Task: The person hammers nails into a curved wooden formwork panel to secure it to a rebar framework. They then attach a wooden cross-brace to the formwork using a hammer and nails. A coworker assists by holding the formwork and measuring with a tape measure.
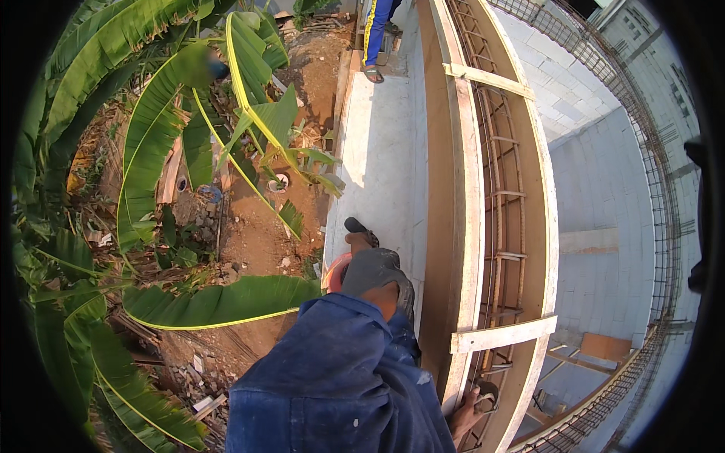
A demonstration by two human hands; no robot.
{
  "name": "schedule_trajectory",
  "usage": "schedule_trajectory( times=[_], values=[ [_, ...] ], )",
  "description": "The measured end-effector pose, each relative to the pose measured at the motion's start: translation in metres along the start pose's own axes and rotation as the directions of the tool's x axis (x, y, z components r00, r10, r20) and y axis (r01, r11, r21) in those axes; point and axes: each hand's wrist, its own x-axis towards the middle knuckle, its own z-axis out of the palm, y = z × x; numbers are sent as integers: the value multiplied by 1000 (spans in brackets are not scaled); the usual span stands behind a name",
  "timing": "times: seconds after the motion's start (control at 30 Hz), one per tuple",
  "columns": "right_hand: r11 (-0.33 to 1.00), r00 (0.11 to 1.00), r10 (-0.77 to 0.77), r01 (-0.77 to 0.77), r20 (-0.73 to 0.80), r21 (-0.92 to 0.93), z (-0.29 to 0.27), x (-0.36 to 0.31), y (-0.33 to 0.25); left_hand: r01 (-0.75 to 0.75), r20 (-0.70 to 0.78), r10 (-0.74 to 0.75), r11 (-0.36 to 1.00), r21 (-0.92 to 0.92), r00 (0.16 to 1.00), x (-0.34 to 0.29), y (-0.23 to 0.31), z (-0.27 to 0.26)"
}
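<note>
At the lower right, my right hand [466, 414] reaches into the long wooden formwork [470, 204]. Its fingers are closed around a small, dark, round object [488, 392], whose kind I cannot make out. Beside it runs the rebar cage [511, 195] inside the trough, under wooden cross battens [504, 335]. My blue sleeve and clothing [325, 377] fill the bottom middle. My left hand cannot be made out. Beyond the clothing are grey cloth [375, 270], my sandalled foot [362, 235] and part of a reddish rounded container [337, 273].
A narrow pale ledge [375, 151] runs along the formwork's left side, with lower dirt ground [253, 226] and banana leaves [219, 302] beyond. Another person's leg [375, 38] stands at its far end. To the right are block walls [596, 174] and a bent rebar cage [657, 174].
</note>
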Motion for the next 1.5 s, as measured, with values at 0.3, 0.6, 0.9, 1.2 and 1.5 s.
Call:
schedule_trajectory(
  times=[0.3,0.6,0.9,1.2,1.5],
  values=[
    [976,996,17,2,86,-216,-8,11,3,-129,108,126,991,24,986,-2,3,-17],
    [969,1000,-13,17,20,-248,-5,22,18,-192,162,183,981,41,970,-7,0,-30],
    [999,997,43,-45,-66,-27,0,-15,-15,-264,236,238,961,86,942,0,-4,-64],
    [987,992,122,-119,-21,105,6,-18,-11,45,135,-50,998,40,990,0,11,-46],
    [989,985,88,-105,150,108,0,6,10,8,124,-15,999,53,992,-6,4,-44]
  ],
)
